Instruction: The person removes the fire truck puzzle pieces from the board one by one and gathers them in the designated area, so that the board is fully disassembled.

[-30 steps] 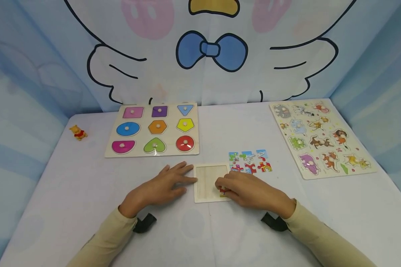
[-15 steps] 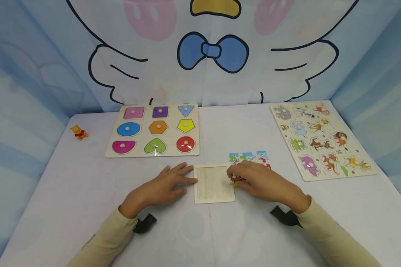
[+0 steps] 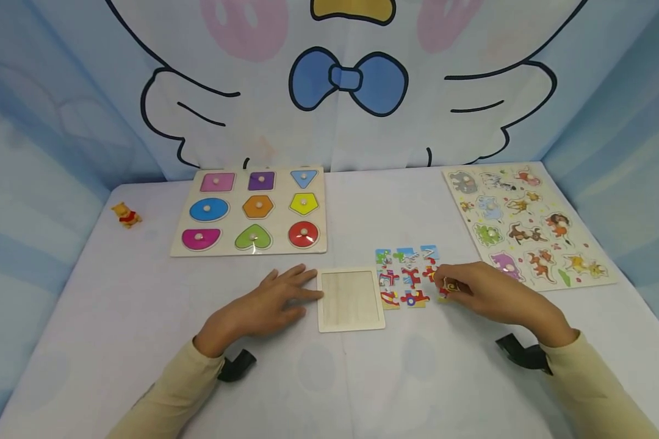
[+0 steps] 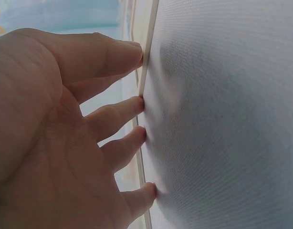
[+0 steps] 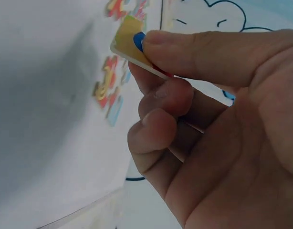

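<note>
My right hand (image 3: 489,296) pinches a puzzle piece (image 5: 132,38) between thumb and fingers; yellow, blue and red show on it in the right wrist view. It is at the right end of a small group of jigsaw pieces (image 3: 410,277) set in loose rows on the tablecloth. Just left of these lies a small wooden puzzle tray (image 3: 351,302), with bare wood inside its rim. Fingertips of my left hand (image 3: 263,305) touch the tray's left edge, the fingers spread and mostly straight, as the left wrist view (image 4: 75,119) also shows.
Behind the tray, to the left, is a knob puzzle board (image 3: 277,238) with coloured shapes. An animal puzzle board (image 3: 475,213) lies at the right, partly behind my right hand. A small bear figure (image 3: 126,215) stands at far left. Printed curtains surround the table.
My right hand has moved right with the puzzle piece, from over the tray to the right end of the loose pieces, uncovering the lower row. The left hand has stayed at the tray.
</note>
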{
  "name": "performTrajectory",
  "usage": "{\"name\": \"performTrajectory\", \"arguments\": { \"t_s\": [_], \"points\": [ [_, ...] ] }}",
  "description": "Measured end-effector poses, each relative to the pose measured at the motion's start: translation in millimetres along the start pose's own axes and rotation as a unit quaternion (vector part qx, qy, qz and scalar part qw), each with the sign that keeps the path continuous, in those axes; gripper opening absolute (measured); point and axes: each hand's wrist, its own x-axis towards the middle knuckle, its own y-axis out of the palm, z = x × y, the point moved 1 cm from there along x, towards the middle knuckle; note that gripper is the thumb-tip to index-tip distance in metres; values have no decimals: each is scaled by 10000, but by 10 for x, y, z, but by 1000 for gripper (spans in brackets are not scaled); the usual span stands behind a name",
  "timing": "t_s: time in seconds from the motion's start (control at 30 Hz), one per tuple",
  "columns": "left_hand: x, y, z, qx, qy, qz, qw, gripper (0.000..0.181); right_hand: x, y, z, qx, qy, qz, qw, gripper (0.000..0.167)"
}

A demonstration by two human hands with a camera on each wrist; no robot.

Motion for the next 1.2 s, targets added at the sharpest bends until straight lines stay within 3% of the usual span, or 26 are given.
{"name": "performTrajectory", "arguments": {
  "t_s": [0.3, 0.77, 1.2],
  "points": [
    [-5, 4, -6, -39, -43, 15, 10000, 43, -37, 80, -100, 284, -98, 223, 9993, 19],
    [-10, 8, 17, 36, 54, -24, 10000, 42, 19, 151, -101, -334, -85, -313, 9989, 25],
    [-13, 10, 18, -20, -20, -22, 10000, 43, 38, 194, -72, -472, 88, -426, 9979, 35]
  ]
}}
